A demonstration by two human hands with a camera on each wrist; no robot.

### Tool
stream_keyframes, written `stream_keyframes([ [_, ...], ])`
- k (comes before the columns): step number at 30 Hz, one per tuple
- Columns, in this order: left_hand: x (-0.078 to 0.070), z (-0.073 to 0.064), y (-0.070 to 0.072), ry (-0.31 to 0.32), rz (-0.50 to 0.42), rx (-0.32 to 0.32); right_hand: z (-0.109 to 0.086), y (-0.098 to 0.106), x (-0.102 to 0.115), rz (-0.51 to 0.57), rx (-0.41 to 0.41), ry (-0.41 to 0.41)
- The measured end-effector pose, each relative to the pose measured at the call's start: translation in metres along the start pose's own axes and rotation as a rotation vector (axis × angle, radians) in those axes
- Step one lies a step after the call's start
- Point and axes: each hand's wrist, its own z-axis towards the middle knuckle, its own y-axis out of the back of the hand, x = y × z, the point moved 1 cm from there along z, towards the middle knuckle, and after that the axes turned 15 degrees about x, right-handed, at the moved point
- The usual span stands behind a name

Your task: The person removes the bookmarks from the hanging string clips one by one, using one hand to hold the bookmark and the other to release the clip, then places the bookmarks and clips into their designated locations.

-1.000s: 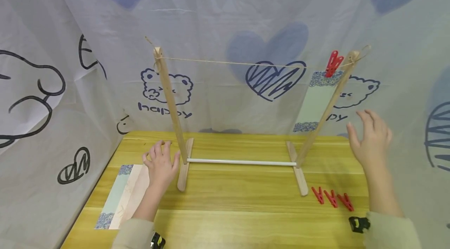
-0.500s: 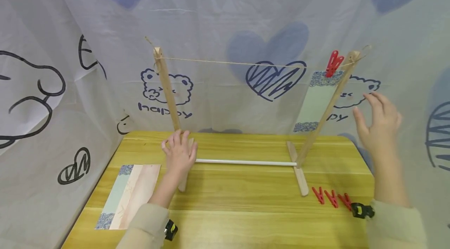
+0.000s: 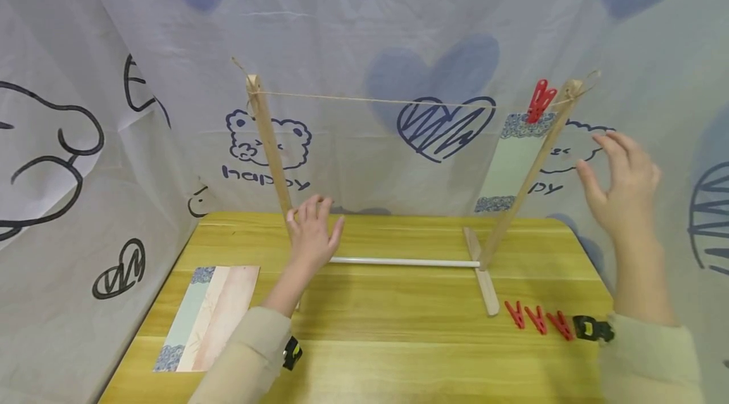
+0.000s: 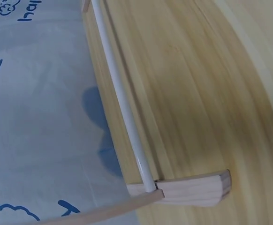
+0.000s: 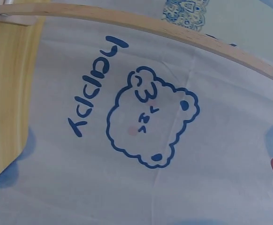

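My left hand (image 3: 313, 233) is raised in front of the foot of the rack's left post (image 3: 272, 151), fingers relaxed and holding nothing. Beyond the right post (image 3: 529, 176), my right hand (image 3: 626, 189) hovers with thumb and fingers spread apart, also holding nothing. A string (image 3: 364, 100) runs between the two post tops. Near its right end, red clothespins (image 3: 540, 103) hold a pale green paper strip (image 3: 509, 166) with blue patterned ends. More paper strips (image 3: 211, 318) in green, cream and pink lie side by side at the table's left.
Three red clothespins (image 3: 536, 320) lie in a row at the right front of the table (image 3: 398, 359). A white rod (image 3: 404, 261) joins the rack's wooden feet (image 3: 485, 290) low down. Printed cloth (image 3: 353, 24) hangs behind and at both sides.
My left hand has moved right, from beside the paper strips to the left post's foot. The right hand has risen and drifted right. The strips and clothespins stay in place.
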Motion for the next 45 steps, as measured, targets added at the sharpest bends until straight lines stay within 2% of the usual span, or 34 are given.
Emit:
stream_keyframes([
  [9, -0.013, 0.018, -0.009, -0.061, 0.024, 0.01, 0.011, 0.007, 0.006, -0.003, 0.005, 0.039],
  [13, -0.02, 0.026, -0.011, -0.075, 0.006, 0.029, 0.019, 0.009, 0.01, 0.001, 0.006, 0.054],
  [21, -0.04, 0.04, -0.018, -0.111, -0.018, 0.066, 0.032, 0.013, 0.016, -0.006, -0.012, 0.086],
  [30, -0.065, 0.053, -0.028, -0.178, -0.033, 0.061, 0.044, 0.014, 0.025, 0.015, -0.06, 0.138],
  [39, -0.086, 0.064, -0.032, -0.19, -0.059, 0.088, 0.055, 0.017, 0.033, 0.016, -0.089, 0.161],
  [45, -0.101, 0.071, -0.034, -0.222, -0.047, 0.119, 0.062, 0.017, 0.035, 0.022, -0.104, 0.169],
])
